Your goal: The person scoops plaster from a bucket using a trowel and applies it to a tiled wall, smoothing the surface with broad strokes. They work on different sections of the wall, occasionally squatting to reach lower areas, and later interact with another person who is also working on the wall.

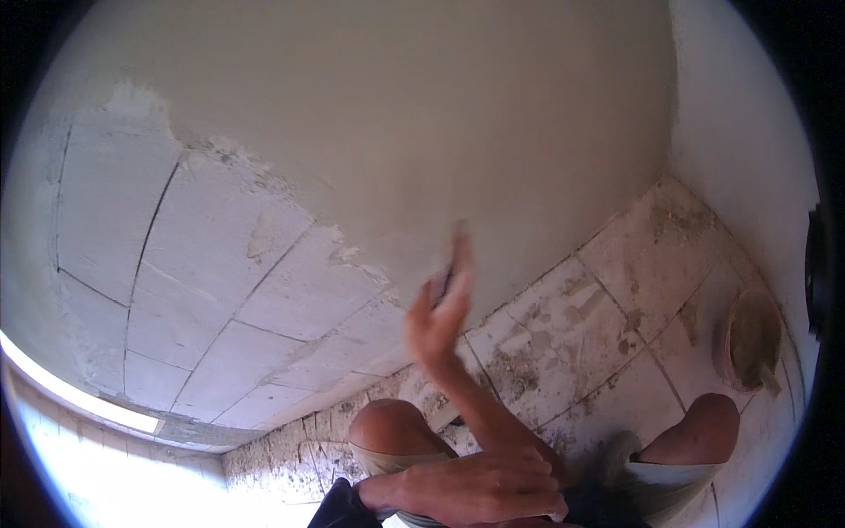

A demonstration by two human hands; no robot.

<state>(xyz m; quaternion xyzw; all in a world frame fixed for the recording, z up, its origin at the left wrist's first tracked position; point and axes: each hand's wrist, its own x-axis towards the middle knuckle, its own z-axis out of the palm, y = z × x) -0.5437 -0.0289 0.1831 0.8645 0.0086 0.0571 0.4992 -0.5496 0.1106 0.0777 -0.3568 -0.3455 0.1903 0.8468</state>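
Observation:
My right hand (436, 327) reaches out to a wall coated with smooth grey-beige plaster (422, 114). It is closed around a thin flat tool (449, 277) with a dark edge, smeared by motion; its exact kind does not show. The tool is at the lower part of the coat, close to where the wall meets the floor. My left hand (493, 484) lies across my right forearm near the lower edge, its fingers stretched out side by side. Left of the plaster's ragged edge, pale tiles (220, 229) with dark joints show bare.
A round tub (750, 339) of greyish material stands on the floor at right, a small pale piece sticking out at its rim. The tiled floor (572, 308) is spattered with dirt and mortar. A white side wall (739, 114) rises at right. My bent knees frame the lower edge.

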